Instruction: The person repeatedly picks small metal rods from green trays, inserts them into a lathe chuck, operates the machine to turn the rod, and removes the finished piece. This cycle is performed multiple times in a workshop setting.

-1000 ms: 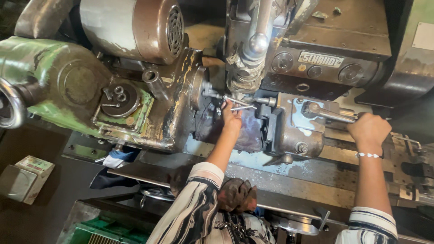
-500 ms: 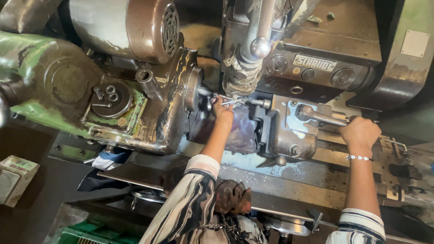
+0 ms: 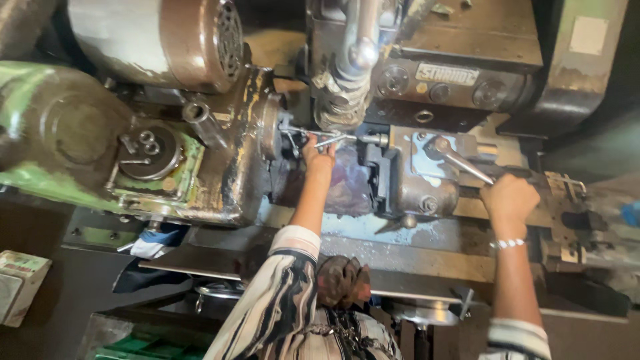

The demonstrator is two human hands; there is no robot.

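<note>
1. Left hand (image 3: 319, 155): raised to the gap between the chuck (image 3: 270, 130) and the tool block (image 3: 393, 177), fingers closed around a thin metal rod (image 3: 333, 140) that lies roughly level there.
2. Right hand (image 3: 510, 199): curled shut over the end of the lever handle (image 3: 463, 162), which slants down from its pivot on the grey carriage (image 3: 427, 180).
3. Workpiece position: the rod sits at the chuck face, just below the ribbed vertical column (image 3: 343, 100); whether its tip is seated in the chuck cannot be told.
4. Progress, as judged: both hands are set at their stations, so positioning appears under way; no cut or chips on the rod can be made out.
5. Surroundings: a brown motor housing (image 3: 193, 40) stands above the green headstock (image 3: 60, 133); a cloth (image 3: 153, 243) lies on the lower ledge.
</note>
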